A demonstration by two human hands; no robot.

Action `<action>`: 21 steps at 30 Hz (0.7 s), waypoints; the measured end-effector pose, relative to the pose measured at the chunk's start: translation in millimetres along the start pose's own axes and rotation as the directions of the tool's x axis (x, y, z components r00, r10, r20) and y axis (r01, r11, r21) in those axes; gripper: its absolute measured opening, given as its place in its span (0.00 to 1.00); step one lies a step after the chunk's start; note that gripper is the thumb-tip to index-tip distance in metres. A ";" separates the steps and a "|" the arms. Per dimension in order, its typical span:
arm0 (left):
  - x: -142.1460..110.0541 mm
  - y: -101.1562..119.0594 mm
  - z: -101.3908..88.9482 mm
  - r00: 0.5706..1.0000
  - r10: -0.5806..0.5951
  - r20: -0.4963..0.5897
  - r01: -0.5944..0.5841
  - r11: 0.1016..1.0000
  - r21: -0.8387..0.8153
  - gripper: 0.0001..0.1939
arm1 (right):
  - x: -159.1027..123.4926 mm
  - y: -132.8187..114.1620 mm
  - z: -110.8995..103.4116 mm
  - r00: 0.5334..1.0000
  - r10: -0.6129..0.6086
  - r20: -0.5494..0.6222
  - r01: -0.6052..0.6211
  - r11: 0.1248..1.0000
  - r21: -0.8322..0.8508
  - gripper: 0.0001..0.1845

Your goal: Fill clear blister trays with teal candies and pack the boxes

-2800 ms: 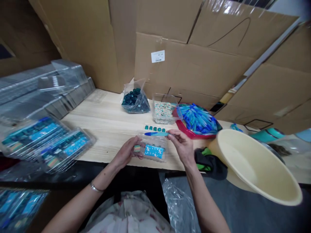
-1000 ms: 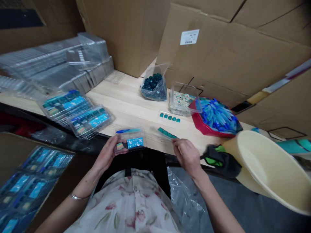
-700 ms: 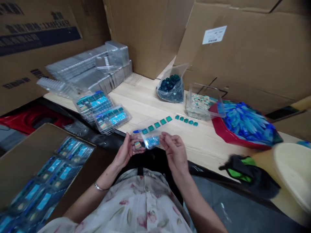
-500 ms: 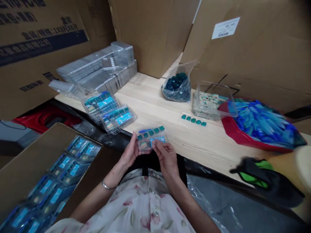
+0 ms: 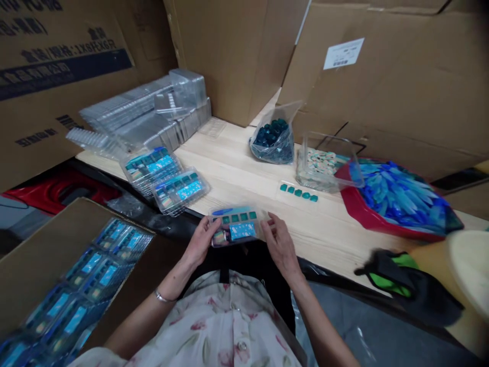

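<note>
Just left of my left hand (image 5: 199,242), a filled plastic box (image 5: 179,191) sits on the table (image 5: 229,163); those fingers pinch the end of a clear plastic box (image 5: 244,232) holding teal tiles (image 5: 237,218), while my right hand (image 5: 281,242) lies with fingers spread just beside its other end, below a row of teal tiles (image 5: 298,192) farther ahead.

The light pine desk (image 5: 233,171) carries a stack of empty clear plastic trays (image 5: 145,114) at its left end, with two filled clear blister trays (image 5: 179,191) in front. Farther along lie a clear bag of dark teal pieces (image 5: 271,142), a clear plastic tub of pale patterned pieces (image 5: 317,173), a short row of teal pieces (image 5: 298,192), and a red octagonal tray (image 5: 361,219) heaped with blue slivers.
</note>
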State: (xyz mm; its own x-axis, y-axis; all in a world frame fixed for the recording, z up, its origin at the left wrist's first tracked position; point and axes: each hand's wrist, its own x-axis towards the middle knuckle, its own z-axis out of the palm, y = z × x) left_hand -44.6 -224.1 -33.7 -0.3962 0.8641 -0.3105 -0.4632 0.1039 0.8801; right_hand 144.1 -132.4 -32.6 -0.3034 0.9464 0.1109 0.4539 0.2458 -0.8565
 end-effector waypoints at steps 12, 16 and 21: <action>-19.0 99.6 -65.0 0.874 0.388 -0.293 -0.140 0.778 0.613 0.21 | 65.7 -100.0 52.4 0.883 -0.308 0.354 0.252 0.948 0.197 0.27; 3.6 131.9 -96.9 0.838 0.431 -0.335 0.095 0.489 0.867 0.27 | 102.6 -135.4 87.3 0.821 -0.417 0.391 0.486 0.869 -0.094 0.23; 24.5 140.2 -111.0 0.861 0.402 -0.312 0.330 0.026 0.943 0.30 | 124.1 -150.4 119.7 0.793 -0.312 0.523 0.558 0.717 -0.419 0.23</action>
State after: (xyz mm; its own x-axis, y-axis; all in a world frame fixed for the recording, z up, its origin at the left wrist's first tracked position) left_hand -207.3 -243.0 42.2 -0.7749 0.6315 -0.0252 0.6051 0.7529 0.2588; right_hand -62.1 -77.0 49.6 -0.8203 0.5646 0.0914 0.5070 0.7917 -0.3408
